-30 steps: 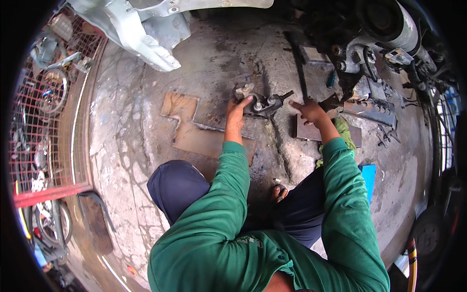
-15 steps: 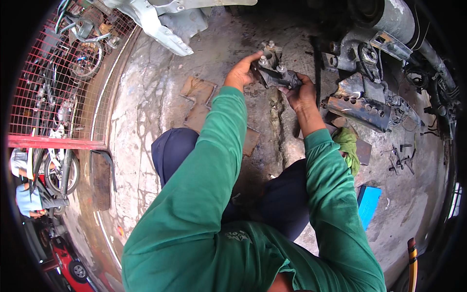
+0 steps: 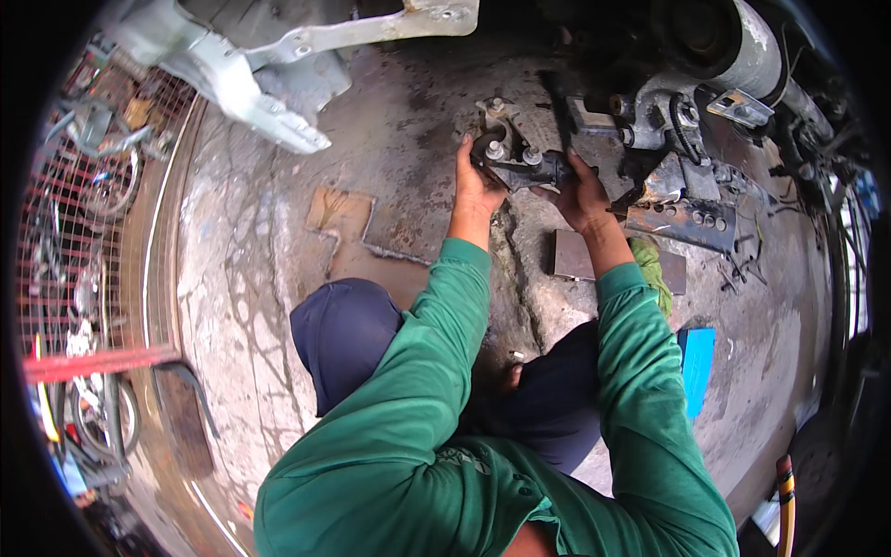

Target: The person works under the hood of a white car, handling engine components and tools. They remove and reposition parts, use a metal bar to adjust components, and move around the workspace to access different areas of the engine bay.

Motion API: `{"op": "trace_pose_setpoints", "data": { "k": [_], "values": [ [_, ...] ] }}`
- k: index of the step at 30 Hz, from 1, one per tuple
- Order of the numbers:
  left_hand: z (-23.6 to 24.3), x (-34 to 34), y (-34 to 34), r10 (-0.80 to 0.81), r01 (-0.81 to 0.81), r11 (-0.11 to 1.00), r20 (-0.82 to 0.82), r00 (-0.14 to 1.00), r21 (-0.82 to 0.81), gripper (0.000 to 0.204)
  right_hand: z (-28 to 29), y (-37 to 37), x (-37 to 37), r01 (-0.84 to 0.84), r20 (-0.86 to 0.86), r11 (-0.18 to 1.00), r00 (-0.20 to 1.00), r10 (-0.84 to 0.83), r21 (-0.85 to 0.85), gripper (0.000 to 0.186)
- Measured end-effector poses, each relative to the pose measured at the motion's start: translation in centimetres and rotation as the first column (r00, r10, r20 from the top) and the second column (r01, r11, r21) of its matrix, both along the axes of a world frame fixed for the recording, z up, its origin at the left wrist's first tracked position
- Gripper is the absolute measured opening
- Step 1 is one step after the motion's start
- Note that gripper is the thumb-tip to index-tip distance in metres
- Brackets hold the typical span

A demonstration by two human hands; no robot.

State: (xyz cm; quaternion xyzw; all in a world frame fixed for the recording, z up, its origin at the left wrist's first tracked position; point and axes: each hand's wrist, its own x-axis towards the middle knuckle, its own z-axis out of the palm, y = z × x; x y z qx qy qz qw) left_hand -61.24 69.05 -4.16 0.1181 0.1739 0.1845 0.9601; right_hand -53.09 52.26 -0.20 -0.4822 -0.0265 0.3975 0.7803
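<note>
A dark metal bracket with several upright silver bolts is held between both of my hands above the concrete floor. My left hand grips its left side, the thumb and fingers closed around the edge. My right hand is closed on the bracket's right end, with fingers behind it partly hidden. Both arms reach forward over my bent knees. What lies under the bracket is partly covered by it.
A grey metal panel juts in at upper left. Machinery with a large cylinder and a perforated metal beam stand right. Nearby are a brown block, green cloth, blue case, loose tools and rusty plate.
The whole view has shifted. My hands and the bracket sit slightly nearer to me, and the brown block beside my right forearm shows more. Both hands keep their hold.
</note>
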Motion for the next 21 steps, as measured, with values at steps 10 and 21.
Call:
{"op": "trace_pose_setpoints", "data": {
  "k": [10,21],
  "values": [
    [-1.9,4.7,-1.9,0.111,-0.076,0.987,0.252,0.962,-0.144,0.084,1.5,-9.1,-0.5,-0.118,0.142,0.317,0.713,0.687,-0.941,0.086],
    [-5.0,3.6,-1.0,-0.077,0.042,0.993,0.324,0.943,0.113,0.089,2.2,4.0,-2.8,0.275,0.589,0.851,0.807,0.048,-0.447,0.078]
  ]
}}
